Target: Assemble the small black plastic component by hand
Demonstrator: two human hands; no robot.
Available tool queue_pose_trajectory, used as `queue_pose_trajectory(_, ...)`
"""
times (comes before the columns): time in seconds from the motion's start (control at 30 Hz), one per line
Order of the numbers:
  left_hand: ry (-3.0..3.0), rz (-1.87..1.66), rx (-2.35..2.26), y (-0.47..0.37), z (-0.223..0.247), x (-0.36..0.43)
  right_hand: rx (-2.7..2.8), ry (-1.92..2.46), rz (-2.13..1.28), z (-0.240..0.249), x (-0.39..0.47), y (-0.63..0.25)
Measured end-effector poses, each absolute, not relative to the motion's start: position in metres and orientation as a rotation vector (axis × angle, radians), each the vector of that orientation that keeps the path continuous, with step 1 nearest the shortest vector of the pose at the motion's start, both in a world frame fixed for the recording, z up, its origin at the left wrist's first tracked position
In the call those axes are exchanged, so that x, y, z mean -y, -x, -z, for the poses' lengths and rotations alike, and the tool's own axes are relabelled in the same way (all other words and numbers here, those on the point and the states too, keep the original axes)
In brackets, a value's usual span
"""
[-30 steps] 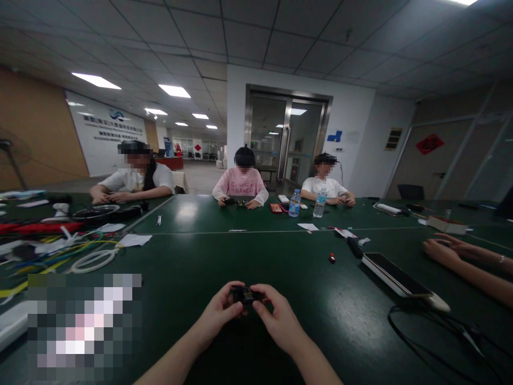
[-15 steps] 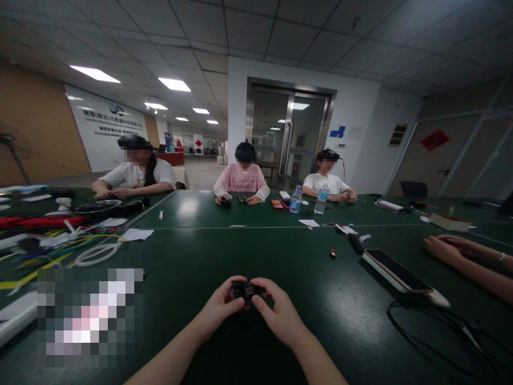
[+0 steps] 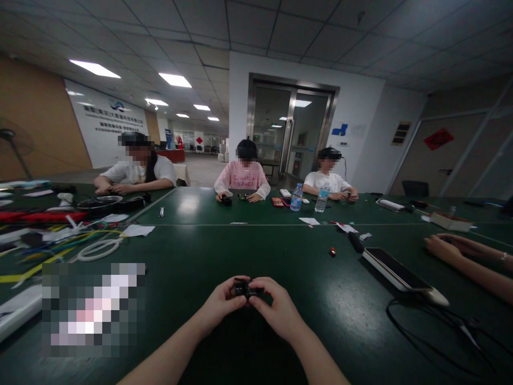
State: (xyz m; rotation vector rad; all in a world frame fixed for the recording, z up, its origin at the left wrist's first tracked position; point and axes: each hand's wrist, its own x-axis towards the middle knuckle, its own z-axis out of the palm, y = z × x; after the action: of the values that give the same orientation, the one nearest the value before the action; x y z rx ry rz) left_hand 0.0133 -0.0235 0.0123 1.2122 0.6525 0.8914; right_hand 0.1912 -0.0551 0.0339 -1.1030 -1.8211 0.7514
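A small black object (image 3: 247,289) is held between both hands, above the dark green table (image 3: 192,251) near its front edge. My left hand (image 3: 222,299) pinches its left side with thumb and fingers. On its right side, my right hand (image 3: 276,305) grips it the same way, and the two thumb tips nearly meet in front of it. The object's fine details are too small and dark to tell.
At right lie a phone-like device (image 3: 395,269) and a black cable (image 3: 420,315), with another person's hands (image 3: 449,246) beyond. Cables (image 3: 98,249) crowd the left. Bottles (image 3: 296,198) stand near three seated people across the table.
The small black object has turned slightly between my fingers. Both hands stay in nearly the same place, and the view has tilted a little.
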Motion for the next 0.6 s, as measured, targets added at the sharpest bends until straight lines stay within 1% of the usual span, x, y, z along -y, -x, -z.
queue_pose_trajectory(0.6, -1.236, -0.895, -0.668, -0.0149, -0.013, 0.0245, 1.82, 1.138, -0.752, -0.0307, 0.0541, -0.1907)
